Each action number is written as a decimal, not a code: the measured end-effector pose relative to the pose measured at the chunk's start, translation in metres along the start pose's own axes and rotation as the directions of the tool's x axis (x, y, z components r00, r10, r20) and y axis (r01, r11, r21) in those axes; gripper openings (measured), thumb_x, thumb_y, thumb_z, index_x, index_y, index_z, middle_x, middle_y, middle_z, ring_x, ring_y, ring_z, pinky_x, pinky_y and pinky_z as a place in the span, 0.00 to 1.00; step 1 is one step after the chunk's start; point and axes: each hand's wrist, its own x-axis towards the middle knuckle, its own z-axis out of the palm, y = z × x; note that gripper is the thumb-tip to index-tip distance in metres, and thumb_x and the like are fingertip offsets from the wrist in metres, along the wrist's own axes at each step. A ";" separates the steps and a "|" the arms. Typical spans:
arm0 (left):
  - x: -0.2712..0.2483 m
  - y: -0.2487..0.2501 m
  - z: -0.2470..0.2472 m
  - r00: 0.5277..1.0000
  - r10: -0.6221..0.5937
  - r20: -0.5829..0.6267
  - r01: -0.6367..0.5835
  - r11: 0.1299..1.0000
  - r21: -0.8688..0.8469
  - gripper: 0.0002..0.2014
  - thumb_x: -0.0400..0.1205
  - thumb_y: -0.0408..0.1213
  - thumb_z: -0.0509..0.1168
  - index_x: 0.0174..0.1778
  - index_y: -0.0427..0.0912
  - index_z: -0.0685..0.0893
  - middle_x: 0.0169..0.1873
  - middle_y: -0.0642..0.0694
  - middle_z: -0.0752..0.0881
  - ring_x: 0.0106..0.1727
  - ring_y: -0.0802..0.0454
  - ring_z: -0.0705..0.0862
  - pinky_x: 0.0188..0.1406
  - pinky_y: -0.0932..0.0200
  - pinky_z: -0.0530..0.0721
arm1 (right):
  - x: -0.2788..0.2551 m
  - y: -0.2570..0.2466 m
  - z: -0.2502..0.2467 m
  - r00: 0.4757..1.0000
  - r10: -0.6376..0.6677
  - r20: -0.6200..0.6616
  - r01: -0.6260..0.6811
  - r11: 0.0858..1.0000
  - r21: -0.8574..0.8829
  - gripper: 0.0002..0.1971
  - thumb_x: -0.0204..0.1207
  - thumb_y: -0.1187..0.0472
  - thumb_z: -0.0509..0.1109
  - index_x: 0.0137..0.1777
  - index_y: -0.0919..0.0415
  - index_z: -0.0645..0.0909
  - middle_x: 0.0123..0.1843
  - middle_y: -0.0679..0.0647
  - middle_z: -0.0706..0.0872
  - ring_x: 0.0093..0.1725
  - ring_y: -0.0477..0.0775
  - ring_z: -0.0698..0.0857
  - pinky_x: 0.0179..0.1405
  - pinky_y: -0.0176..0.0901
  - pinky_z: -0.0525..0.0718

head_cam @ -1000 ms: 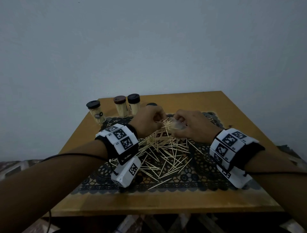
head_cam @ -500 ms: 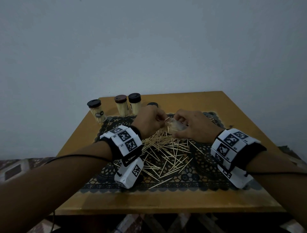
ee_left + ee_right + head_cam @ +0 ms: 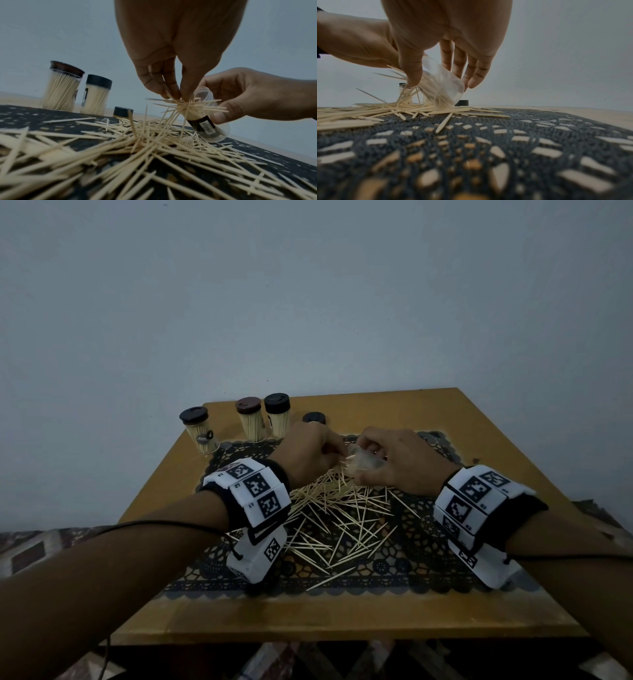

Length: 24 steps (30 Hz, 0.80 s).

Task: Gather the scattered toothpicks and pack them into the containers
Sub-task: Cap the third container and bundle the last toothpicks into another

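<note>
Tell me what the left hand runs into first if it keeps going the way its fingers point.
Probably the open mouth of the clear container, tilted in the right hand. The left hand pinches a splayed toothpick bundle beside it; those tips would touch first, though depth is unclear.

White marker-tagged wristbands (image 3: pixel 255 491); black cables (image 3: pixel 164 525)
</note>
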 end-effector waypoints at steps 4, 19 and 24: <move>0.006 0.001 0.001 0.997 0.020 0.075 -0.023 0.999 0.029 0.09 0.79 0.30 0.69 0.48 0.43 0.92 0.42 0.51 0.90 0.38 0.60 0.80 0.37 0.78 0.74 | 0.001 0.001 0.001 1.000 -0.010 0.020 0.010 1.000 0.004 0.24 0.63 0.50 0.84 0.56 0.56 0.82 0.49 0.49 0.87 0.48 0.49 0.85 0.43 0.40 0.83; -0.030 -0.024 -0.031 0.832 -0.303 0.465 0.169 0.936 0.308 0.32 0.79 0.56 0.66 0.76 0.44 0.71 0.68 0.45 0.78 0.67 0.47 0.78 0.60 0.57 0.76 | 0.002 0.003 0.000 0.998 0.062 -0.002 -0.062 0.995 -0.080 0.19 0.68 0.54 0.81 0.52 0.58 0.76 0.47 0.53 0.85 0.43 0.56 0.84 0.38 0.50 0.84; -0.030 -0.021 -0.012 0.812 -0.327 0.484 0.133 0.911 0.392 0.42 0.76 0.58 0.70 0.81 0.40 0.63 0.75 0.41 0.70 0.74 0.44 0.70 0.70 0.54 0.70 | 0.001 0.004 -0.001 0.999 0.050 0.006 -0.050 0.994 -0.099 0.20 0.67 0.54 0.82 0.52 0.58 0.77 0.46 0.53 0.84 0.41 0.55 0.82 0.37 0.48 0.80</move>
